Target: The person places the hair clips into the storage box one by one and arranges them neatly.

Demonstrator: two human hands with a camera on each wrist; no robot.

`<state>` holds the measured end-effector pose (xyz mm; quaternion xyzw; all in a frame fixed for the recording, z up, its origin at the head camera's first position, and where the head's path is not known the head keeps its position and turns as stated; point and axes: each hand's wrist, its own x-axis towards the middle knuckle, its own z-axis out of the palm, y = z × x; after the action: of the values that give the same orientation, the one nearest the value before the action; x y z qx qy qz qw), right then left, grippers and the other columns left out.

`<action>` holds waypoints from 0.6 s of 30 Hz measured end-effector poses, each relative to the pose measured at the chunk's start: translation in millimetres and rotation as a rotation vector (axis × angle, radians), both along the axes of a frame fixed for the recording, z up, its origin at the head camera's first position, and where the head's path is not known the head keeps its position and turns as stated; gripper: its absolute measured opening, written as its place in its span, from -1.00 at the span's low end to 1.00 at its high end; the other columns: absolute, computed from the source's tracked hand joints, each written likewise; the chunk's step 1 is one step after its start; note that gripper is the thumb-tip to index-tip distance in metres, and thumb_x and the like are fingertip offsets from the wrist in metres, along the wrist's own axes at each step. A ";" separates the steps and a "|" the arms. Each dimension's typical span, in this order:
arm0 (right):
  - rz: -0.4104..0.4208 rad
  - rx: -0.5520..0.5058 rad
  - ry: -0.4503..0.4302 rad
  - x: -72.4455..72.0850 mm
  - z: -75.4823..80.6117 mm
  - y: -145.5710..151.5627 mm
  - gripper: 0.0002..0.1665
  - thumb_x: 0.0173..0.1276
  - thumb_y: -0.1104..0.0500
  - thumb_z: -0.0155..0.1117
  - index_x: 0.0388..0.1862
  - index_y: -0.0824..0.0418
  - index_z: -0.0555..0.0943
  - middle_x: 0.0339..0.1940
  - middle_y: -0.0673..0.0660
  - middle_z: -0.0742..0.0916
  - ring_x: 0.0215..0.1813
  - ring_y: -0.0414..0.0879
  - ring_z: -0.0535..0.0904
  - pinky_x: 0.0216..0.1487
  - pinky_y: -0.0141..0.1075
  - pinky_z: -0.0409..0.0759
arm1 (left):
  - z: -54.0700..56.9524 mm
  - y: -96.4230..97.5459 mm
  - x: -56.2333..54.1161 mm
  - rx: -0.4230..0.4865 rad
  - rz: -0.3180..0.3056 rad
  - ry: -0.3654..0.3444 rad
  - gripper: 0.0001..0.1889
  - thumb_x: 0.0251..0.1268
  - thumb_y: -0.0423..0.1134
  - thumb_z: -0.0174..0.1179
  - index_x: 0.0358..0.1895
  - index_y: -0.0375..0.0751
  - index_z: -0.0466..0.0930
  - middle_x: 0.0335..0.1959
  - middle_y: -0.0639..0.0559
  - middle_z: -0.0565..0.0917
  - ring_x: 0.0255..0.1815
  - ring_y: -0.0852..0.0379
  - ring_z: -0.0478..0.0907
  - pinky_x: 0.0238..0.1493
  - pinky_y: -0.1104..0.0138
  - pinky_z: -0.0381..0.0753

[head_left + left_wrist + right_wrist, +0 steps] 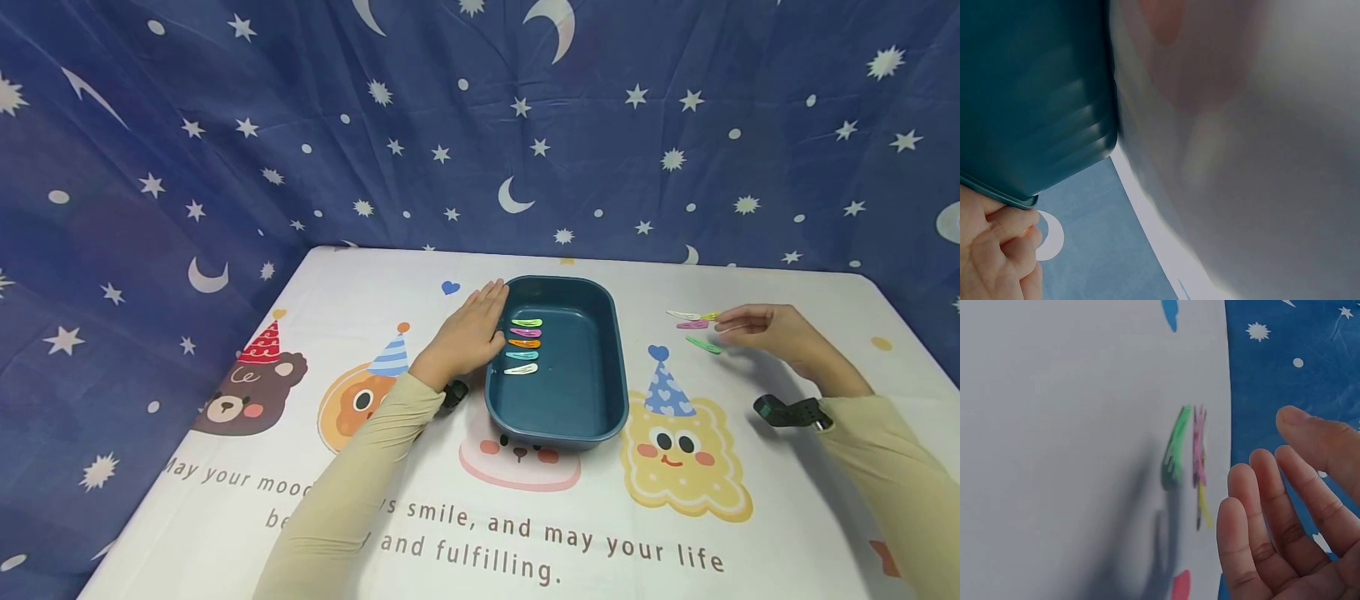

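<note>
Your relaxed right hand (pixel 776 333) holds nothing beside snap hair clips (pixel 692 325); pinch one cleanly while your straight-fingered left hand (pixel 468 329) steadies the tub (pixel 577 383).

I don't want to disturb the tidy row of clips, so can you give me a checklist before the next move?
1. Hand on the container: ok, the left hand rests against its left rim.
2. Right hand free: ok, its wrist view shows nothing between thumb and fingers.
3. Five clips inside neatly lined up: ok, with bare floor to their right.
4. Clips outside well separated: not ok, the loose white clip, loose pink clip and yellow clip lie bunched; the green clip lies apart.
5. Right fingertips clear of the yellow clip: cannot tell, the head view shows them overlapping.
</note>
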<state>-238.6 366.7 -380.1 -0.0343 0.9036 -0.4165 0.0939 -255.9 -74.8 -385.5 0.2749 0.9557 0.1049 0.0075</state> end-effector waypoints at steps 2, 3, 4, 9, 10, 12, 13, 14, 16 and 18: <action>-0.005 0.021 -0.009 0.6 -2.8 -0.4 -0.36 0.16 0.07 0.39 0.10 0.45 0.48 -0.40 -0.45 0.67 -0.29 -0.58 0.54 -0.27 -0.66 0.44 | 0.2 0.0 0.1 0.000 -0.002 0.001 -0.29 0.32 -0.18 -0.13 0.48 -0.33 -0.13 0.54 -0.13 -0.04 0.57 0.02 -0.18 0.56 0.24 -0.19; -0.007 0.030 -0.014 1.0 -4.0 -0.6 -0.35 0.16 0.06 0.39 0.11 0.44 0.48 -0.40 -0.45 0.66 -0.29 -0.58 0.54 -0.26 -0.66 0.43 | 0.2 0.0 0.0 -0.001 -0.002 0.002 -0.29 0.32 -0.18 -0.13 0.48 -0.33 -0.13 0.53 -0.13 -0.04 0.57 0.02 -0.17 0.56 0.24 -0.19; -0.011 0.034 -0.017 1.1 -5.3 -0.8 -0.34 0.16 0.06 0.39 0.11 0.45 0.47 -0.40 -0.45 0.66 -0.30 -0.58 0.54 -0.26 -0.67 0.43 | 0.1 0.0 -0.1 -0.001 -0.003 0.002 -0.29 0.32 -0.19 -0.13 0.48 -0.33 -0.13 0.53 -0.13 -0.04 0.57 0.01 -0.17 0.56 0.24 -0.18; -0.017 0.047 -0.028 1.6 -11.8 0.9 -0.33 0.16 0.09 0.38 0.15 0.47 0.45 -0.41 -0.46 0.65 -0.31 -0.59 0.53 -0.25 -0.67 0.42 | -1.1 0.1 -1.1 -0.003 -0.002 0.004 -0.29 0.32 -0.18 -0.13 0.48 -0.33 -0.13 0.54 -0.13 -0.04 0.57 0.01 -0.17 0.56 0.24 -0.18; -0.019 0.046 -0.027 1.6 -13.0 1.5 -0.32 0.16 0.09 0.39 0.14 0.47 0.45 -0.41 -0.46 0.66 -0.31 -0.59 0.53 -0.26 -0.67 0.42 | -1.4 0.1 -1.2 -0.003 -0.002 0.004 -0.29 0.32 -0.18 -0.13 0.48 -0.33 -0.13 0.54 -0.13 -0.04 0.57 0.02 -0.17 0.56 0.24 -0.18; -0.019 0.056 -0.025 1.6 -14.9 2.8 -0.31 0.15 0.08 0.39 0.15 0.47 0.45 -0.41 -0.46 0.66 -0.32 -0.60 0.51 -0.26 -0.66 0.41 | -1.7 0.2 -1.4 -0.003 0.000 0.003 -0.29 0.32 -0.18 -0.13 0.48 -0.32 -0.13 0.54 -0.12 -0.05 0.57 0.02 -0.18 0.56 0.24 -0.19; -0.018 0.058 -0.023 1.8 -15.5 3.0 -0.31 0.15 0.08 0.39 0.15 0.48 0.44 -0.41 -0.46 0.65 -0.32 -0.60 0.51 -0.26 -0.66 0.42 | -1.6 0.3 -1.3 -0.002 0.000 0.003 -0.29 0.32 -0.18 -0.13 0.48 -0.33 -0.13 0.54 -0.12 -0.05 0.57 0.02 -0.18 0.56 0.24 -0.18; -0.020 0.062 -0.021 1.9 -16.1 3.3 -0.30 0.14 0.08 0.40 0.15 0.48 0.45 -0.41 -0.46 0.65 -0.32 -0.60 0.50 -0.26 -0.65 0.42 | -1.5 0.3 -1.3 0.000 -0.001 0.004 -0.29 0.32 -0.18 -0.13 0.48 -0.33 -0.13 0.54 -0.13 -0.05 0.57 0.02 -0.18 0.56 0.24 -0.18; -0.025 0.078 -0.023 1.7 -16.9 3.5 -0.29 0.13 0.06 0.41 0.16 0.46 0.45 -0.41 -0.46 0.64 -0.32 -0.62 0.48 -0.27 -0.64 0.41 | -1.5 0.2 -1.4 0.001 -0.002 0.006 -0.29 0.31 -0.18 -0.13 0.48 -0.33 -0.13 0.53 -0.13 -0.04 0.57 0.02 -0.18 0.56 0.24 -0.18; -0.028 0.094 -0.025 1.0 -18.4 3.8 -0.29 0.14 0.05 0.40 0.16 0.46 0.46 -0.40 -0.46 0.64 -0.32 -0.63 0.46 -0.26 -0.63 0.41 | -1.4 0.2 -1.6 0.002 -0.004 0.008 -0.29 0.31 -0.19 -0.13 0.48 -0.33 -0.12 0.53 -0.14 -0.04 0.57 0.02 -0.17 0.56 0.24 -0.18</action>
<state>-237.6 370.5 -398.5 -0.0121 0.9214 -0.3750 0.1010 -257.4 -74.6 -386.9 0.2772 0.9551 0.1048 0.0034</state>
